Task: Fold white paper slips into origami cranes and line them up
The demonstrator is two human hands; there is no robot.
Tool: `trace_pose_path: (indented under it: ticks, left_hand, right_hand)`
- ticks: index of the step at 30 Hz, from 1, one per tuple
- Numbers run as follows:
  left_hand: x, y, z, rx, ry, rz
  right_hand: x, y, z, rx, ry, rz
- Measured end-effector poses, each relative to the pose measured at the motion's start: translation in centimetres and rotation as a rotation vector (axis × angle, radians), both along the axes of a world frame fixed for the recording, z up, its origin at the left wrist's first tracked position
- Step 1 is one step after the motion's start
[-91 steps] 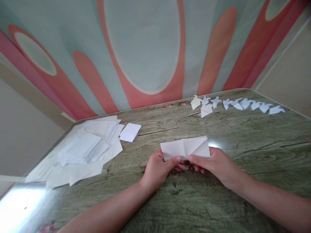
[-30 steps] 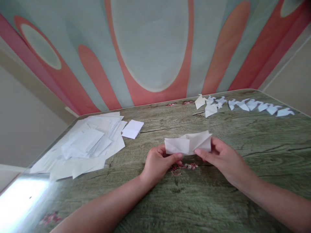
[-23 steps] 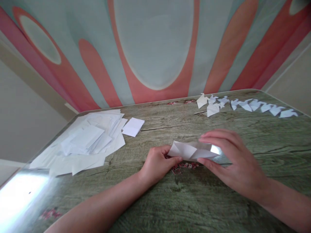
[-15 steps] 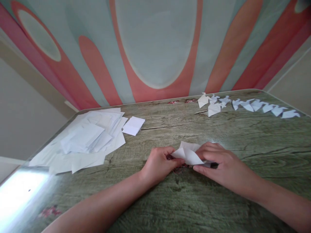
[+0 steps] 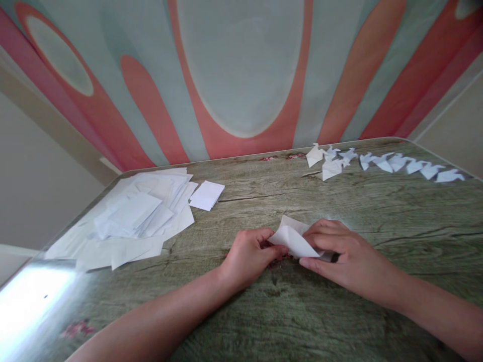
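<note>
A partly folded sheet of white paper point(image 5: 294, 240) is held up between both hands, just over the middle of the table, with a flap standing away from the rest. My left hand point(image 5: 251, 254) pinches its left corner between thumb and fingers. From the other side my right hand point(image 5: 341, 251) grips the right end, thumb below and fingers behind and above. The fingers cover part of the right edge, so the folds there are hidden.
Loose and folded white papers point(image 5: 132, 213) lie piled at the left. Beside them is a small folded paper point(image 5: 207, 195). Several folded paper birds point(image 5: 398, 162) line the back right of the wood-patterned table point(image 5: 260, 196). Behind stands a patterned wall point(image 5: 241, 70).
The paper's flap has shifted slightly, its back corner rising a little. Both hands keep their hold in nearly the same place.
</note>
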State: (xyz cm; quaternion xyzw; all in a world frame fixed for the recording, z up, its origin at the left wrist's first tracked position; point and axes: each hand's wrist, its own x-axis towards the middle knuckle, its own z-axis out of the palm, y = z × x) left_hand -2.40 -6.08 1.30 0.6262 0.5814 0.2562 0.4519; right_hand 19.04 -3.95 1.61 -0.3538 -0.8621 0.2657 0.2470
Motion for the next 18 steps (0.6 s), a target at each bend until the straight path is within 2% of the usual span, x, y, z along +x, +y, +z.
trace_pose_path:
  ticks: [3,5,7,9,11,12,15,16,18]
  left_hand:
    - [0.0,-0.1,-0.1,0.026,0.016,-0.008]
    - [0.0,-0.1,-0.1,0.027,-0.010,0.000]
    - [-0.2,0.1,-0.1,-0.003,-0.094,0.045]
    - [-0.6,0.5,0.0,-0.042,-0.227,0.121]
    - [-0.9,0.9,0.1,-0.053,-0.363,0.204]
    - [-1.1,1.1,0.1,-0.047,-0.412,0.237]
    - [-1.2,1.4,0.0,-0.023,-0.483,0.271]
    - [-1.1,1.3,0.0,-0.028,-0.484,0.261]
    - [-0.9,1.2,-0.1,-0.043,-0.470,0.235]
  right_hand:
    - [0.1,0.0,0.3,-0.031,-0.007,0.040]
    - [0.3,0.1,0.1,-0.052,0.013,0.016]
    - [0.6,0.4,-0.3,-0.074,0.063,-0.121]
    - [0.9,0.9,-0.9,-0.115,0.160,-0.314]
    - [1.1,1.4,-1.5,-0.222,0.282,-0.431]
    - [1.1,1.6,-1.6,-0.309,0.327,-0.434]
    - [0.8,1.5,-1.5,-0.608,0.332,-0.294]
    - [0.7,1.3,-1.4,-0.650,0.311,-0.276]
    - [0.4,0.9,-1.1,-0.637,0.283,-0.320]
